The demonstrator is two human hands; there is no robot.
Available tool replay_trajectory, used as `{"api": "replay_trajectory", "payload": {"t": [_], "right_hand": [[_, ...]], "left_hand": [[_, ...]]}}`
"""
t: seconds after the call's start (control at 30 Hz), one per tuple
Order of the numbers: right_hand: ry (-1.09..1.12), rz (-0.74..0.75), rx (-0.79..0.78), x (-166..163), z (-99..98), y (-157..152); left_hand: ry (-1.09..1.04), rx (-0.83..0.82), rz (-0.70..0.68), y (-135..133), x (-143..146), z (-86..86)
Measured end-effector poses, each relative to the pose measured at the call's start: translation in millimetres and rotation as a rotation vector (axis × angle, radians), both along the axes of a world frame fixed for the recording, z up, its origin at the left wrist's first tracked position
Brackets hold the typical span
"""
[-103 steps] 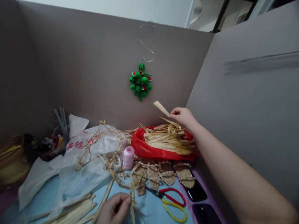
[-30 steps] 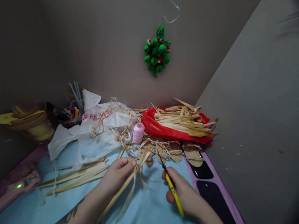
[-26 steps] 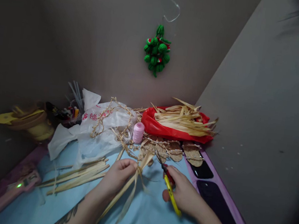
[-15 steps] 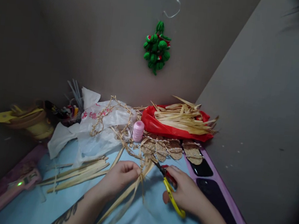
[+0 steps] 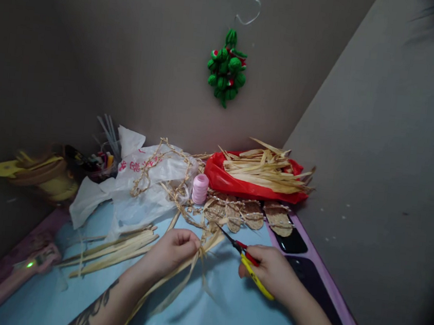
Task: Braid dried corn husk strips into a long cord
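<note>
My left hand (image 5: 178, 251) is closed in a pinch on a braid of dried straw strips at the middle of the table. Loose strips (image 5: 178, 293) trail from the pinch toward me, and the braided cord (image 5: 186, 216) runs away behind it. In my right hand (image 5: 268, 268) is a pair of scissors (image 5: 255, 277) with one red and one yellow handle. Its dark blades look nearly closed and point left, their tips by the straw just beyond my left fingers. Several small woven straw ovals (image 5: 252, 215) lie beyond the blades.
A red bag (image 5: 243, 186) of straw stands at the back, with a pink thread spool (image 5: 199, 189) beside it. White plastic bag (image 5: 141, 175) and loose straw (image 5: 122, 256) lie left. A pink glue gun (image 5: 20, 281) rests front left; dark phones (image 5: 292, 243) lie right.
The scissors' handles have come closer together, and the blades have narrowed. My left hand has shifted slightly left with the straw.
</note>
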State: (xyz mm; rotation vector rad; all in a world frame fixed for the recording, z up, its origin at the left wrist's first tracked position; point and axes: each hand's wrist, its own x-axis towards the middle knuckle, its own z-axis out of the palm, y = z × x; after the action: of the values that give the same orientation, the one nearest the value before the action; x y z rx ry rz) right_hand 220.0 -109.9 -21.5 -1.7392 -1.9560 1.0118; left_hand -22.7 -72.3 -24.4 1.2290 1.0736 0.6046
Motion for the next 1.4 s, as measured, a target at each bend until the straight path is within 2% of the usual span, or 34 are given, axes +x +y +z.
{"api": "replay_trajectory", "payload": {"t": [0.13,0.23,0.37,0.47,0.6,0.67,0.77,0.9,1.0,1.1,1.2,1.27,1.4], "right_hand": [[-0.030,-0.068,0.028,7.1,-5.2,4.6],[-0.143,-0.141,0.061,15.7,-6.6,7.3],[-0.358,-0.046,0.036,23.0,-5.9,6.2],[-0.434,0.003,0.005,25.7,-8.5,6.8],[-0.458,-0.107,0.156,27.8,-14.3,12.7],[-0.380,-0.200,0.254,22.9,-14.6,14.6],[-0.029,-0.260,0.283,2.6,-10.7,14.8],[0.568,-0.366,0.094,-36.1,0.4,18.9],[0.839,-0.413,-0.009,-56.9,10.3,28.3],[0.878,-0.351,-0.083,-66.2,19.0,38.1],[0.820,-0.280,-0.076,-67.4,26.5,46.1],[0.730,-0.241,-0.005,-66.2,31.0,50.7],[0.407,-0.159,0.164,-66.8,34.7,56.5]], "left_hand": [[-0.025,-0.025,0.016,-0.1,1.2,0.1],[-0.074,-0.049,0.112,0.3,2.5,-3.2],[-0.174,-0.017,0.269,3.5,2.0,-11.4],[-0.243,-0.031,0.317,5.2,1.0,-16.7],[-0.263,-0.073,0.300,3.6,3.1,-17.3],[-0.246,-0.085,0.282,1.8,5.5,-15.3],[-0.209,-0.060,0.280,-1.1,9.3,-12.0],[-0.192,-0.045,0.289,-5.7,13.8,-10.6],[-0.186,-0.044,0.247,-9.8,16.4,-11.3],[-0.199,-0.037,0.231,-12.6,17.8,-12.0],[-0.222,-0.010,0.255,-11.7,17.3,-11.6],[-0.231,0.010,0.289,-8.9,15.7,-11.0],[-0.242,0.021,0.358,-2.6,11.0,-10.9]]}}
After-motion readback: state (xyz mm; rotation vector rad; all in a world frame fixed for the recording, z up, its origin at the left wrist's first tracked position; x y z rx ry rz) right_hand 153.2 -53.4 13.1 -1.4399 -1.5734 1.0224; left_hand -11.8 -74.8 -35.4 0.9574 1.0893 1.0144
